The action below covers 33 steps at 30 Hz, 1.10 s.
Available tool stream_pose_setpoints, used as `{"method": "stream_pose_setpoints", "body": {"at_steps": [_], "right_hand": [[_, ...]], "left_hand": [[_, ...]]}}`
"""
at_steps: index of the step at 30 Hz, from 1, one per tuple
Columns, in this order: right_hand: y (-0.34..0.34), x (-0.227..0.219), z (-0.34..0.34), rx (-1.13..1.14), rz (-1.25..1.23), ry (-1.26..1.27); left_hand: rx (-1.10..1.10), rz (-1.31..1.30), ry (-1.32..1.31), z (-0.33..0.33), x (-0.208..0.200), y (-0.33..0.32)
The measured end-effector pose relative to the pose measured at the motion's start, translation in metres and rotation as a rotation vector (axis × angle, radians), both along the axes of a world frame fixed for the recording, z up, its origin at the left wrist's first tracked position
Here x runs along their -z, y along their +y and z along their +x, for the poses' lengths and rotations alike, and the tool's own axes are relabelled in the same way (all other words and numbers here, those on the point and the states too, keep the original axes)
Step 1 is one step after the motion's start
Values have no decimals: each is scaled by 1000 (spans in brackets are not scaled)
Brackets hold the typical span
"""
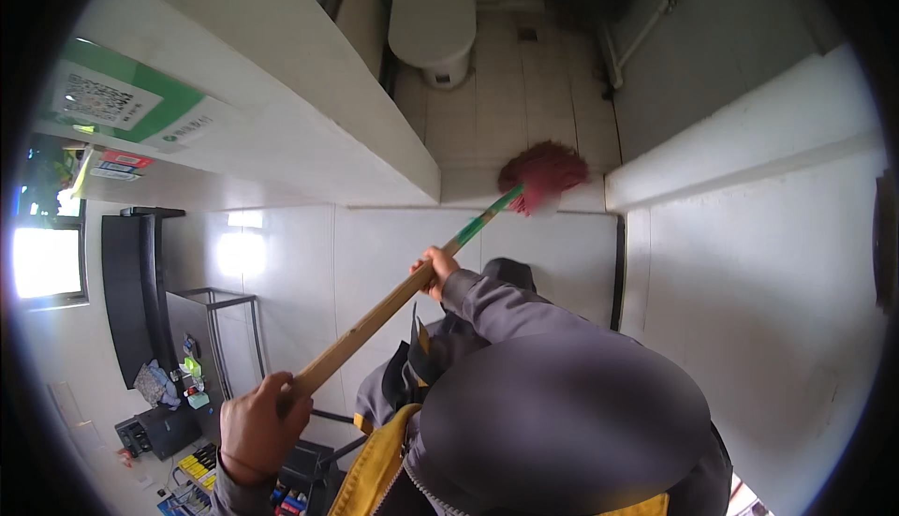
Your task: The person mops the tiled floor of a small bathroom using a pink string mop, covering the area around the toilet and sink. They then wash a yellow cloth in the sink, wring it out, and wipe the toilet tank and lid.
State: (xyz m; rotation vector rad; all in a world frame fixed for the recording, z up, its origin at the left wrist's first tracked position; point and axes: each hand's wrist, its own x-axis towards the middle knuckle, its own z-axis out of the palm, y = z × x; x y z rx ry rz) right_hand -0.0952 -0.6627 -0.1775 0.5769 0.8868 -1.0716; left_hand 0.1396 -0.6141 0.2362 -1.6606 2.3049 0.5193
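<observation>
Smooth, matt wooden mop handle [368, 329]

Seen from inside the room, the single head camera is head-worn and faces steeply down and forward, picture upright. The left hand [251, 427] lies close to the lens; the right hand [437, 272], at the end of the grey sleeve [510, 308], lies farther off, the red mop head [548, 171] farther still. The fisheye field reaches the toilet [433, 24] at the top and the window [49, 258] at the left, curving straight edges near its dark rim.
</observation>
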Motion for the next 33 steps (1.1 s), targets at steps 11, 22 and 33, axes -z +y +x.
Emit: {"method": "stream_pose_setpoints", "body": {"at_steps": [11, 22, 33], "right_hand": [[-125, 20, -53, -588, 128, 183], [-264, 49, -235, -416, -95, 680], [-209, 97, -365, -1025, 80, 1061]], "left_hand": [[-182, 54, -6, -106, -15, -36], [-239, 280, 282, -276, 169, -167], [-388, 562, 822, -370, 357, -112]]}}
